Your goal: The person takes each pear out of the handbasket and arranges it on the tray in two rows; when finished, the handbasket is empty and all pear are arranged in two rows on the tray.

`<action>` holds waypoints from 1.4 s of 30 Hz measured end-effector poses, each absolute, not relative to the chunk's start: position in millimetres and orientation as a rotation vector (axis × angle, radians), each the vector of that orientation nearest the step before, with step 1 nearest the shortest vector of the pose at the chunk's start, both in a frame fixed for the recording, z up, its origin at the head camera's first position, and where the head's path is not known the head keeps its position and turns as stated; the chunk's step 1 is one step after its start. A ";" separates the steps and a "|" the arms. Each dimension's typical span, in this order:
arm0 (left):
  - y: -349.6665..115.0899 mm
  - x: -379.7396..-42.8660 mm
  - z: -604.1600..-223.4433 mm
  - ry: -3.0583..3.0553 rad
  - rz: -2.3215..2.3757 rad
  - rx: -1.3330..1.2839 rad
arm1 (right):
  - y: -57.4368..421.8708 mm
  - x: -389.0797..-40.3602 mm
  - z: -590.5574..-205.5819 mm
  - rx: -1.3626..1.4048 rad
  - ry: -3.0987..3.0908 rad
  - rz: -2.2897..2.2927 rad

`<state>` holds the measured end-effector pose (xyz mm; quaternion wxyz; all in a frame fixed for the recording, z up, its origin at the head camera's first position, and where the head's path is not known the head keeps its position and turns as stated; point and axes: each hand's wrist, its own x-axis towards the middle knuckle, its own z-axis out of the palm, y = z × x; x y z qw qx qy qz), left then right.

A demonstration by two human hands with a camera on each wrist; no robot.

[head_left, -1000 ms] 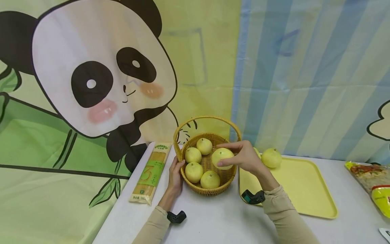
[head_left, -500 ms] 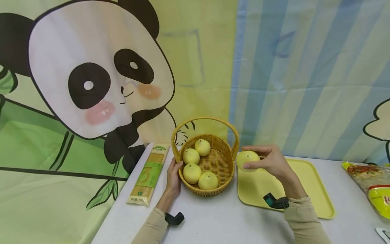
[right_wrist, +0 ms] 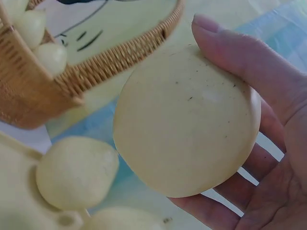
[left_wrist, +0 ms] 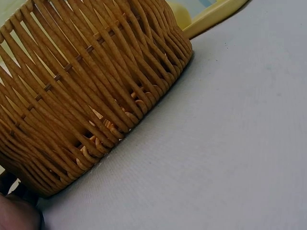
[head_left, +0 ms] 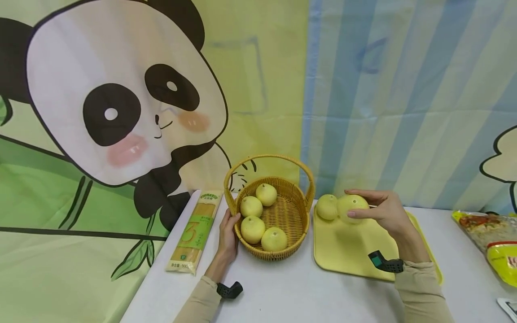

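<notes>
My right hand holds a pale yellow round fruit between thumb and fingers above the yellow tray. On the tray's left back corner sits a similar fruit. In the right wrist view, part of another fruit shows low beside it; in the head view the held fruit seems to hide this one. My left hand grips the left side of the wicker basket, near the handle's base. Several such fruits lie inside, mostly to the left. The left wrist view shows mainly the basket's woven side.
A noodle packet lies left of the basket. Further right are a bag of food with a yellow end and a white item cut off by the frame. A panda-printed curtain hangs behind the white table.
My right hand has lifted the fruit out of the basket's right side and carried it right, over the tray. The left hand has stayed on the basket. The view has shifted slightly.
</notes>
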<state>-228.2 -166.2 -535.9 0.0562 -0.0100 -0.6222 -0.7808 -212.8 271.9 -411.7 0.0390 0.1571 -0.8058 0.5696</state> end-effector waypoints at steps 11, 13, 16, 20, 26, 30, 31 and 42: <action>-168.0 -229.5 -537.0 -1.896 -2.358 -0.053 | 316.5 -218.0 -424.1 0.285 -2.464 1.683; -169.5 -230.5 -538.4 -1.899 -2.358 -0.050 | 323.0 -220.0 -429.4 0.275 -2.468 1.648; -170.7 -231.0 -539.2 -1.901 -2.363 -0.046 | 331.9 -222.6 -438.9 0.231 -2.462 1.632; -169.9 -229.9 -537.8 -1.904 -2.362 -0.041 | 343.7 -223.5 -448.8 0.139 -2.475 1.633; -168.8 -229.8 -537.0 -1.905 -2.362 -0.048 | 357.1 -228.5 -469.0 0.037 -2.485 1.650; -167.7 -229.6 -536.5 -1.909 -2.351 -0.051 | 362.2 -235.8 -485.7 0.063 -2.510 1.624; -167.4 -229.5 -536.1 -1.911 -2.349 -0.050 | 362.9 -237.6 -489.0 0.061 -2.511 1.627; -166.1 -228.5 -535.6 -1.908 -2.346 -0.044 | 370.1 -240.4 -508.4 0.174 -2.568 1.601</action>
